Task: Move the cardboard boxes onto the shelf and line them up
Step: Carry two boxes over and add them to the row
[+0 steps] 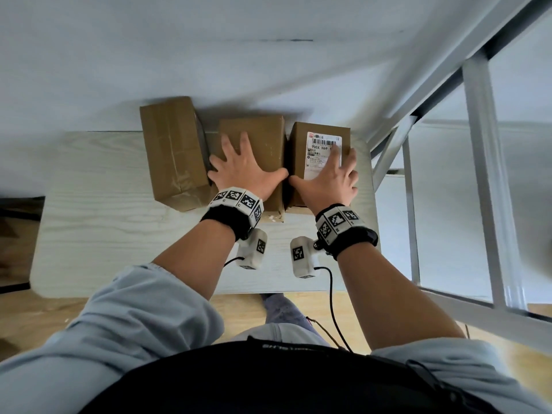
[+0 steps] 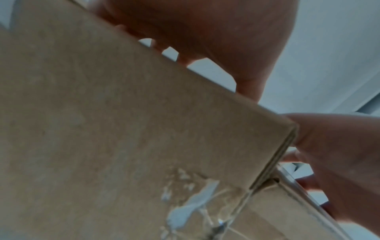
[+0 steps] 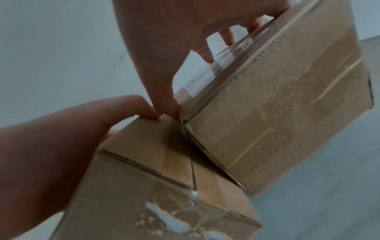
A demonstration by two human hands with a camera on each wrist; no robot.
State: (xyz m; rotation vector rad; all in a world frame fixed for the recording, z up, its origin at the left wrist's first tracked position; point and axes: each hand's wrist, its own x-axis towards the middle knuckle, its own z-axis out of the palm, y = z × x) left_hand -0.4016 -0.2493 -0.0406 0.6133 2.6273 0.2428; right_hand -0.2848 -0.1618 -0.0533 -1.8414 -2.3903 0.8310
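Note:
Three brown cardboard boxes stand in a row at the back of a pale wood shelf (image 1: 104, 219). The left box (image 1: 173, 153) is turned slightly askew. My left hand (image 1: 245, 171) lies flat with spread fingers on the middle box (image 1: 263, 130). My right hand (image 1: 328, 177) lies flat on the right box (image 1: 300, 150), partly covering its white shipping label (image 1: 324, 141). The two thumbs meet at the gap between these boxes. The left wrist view shows the middle box (image 2: 102, 129) close up. In the right wrist view the right box (image 3: 277, 113) stands tight against the middle box (image 3: 144, 178).
A white wall (image 1: 268, 55) rises right behind the boxes. The shelf's grey metal frame (image 1: 484, 174) slants along the right side. Bare shelf board stretches to the left and in front of the boxes. Wooden floor (image 1: 35, 318) lies below.

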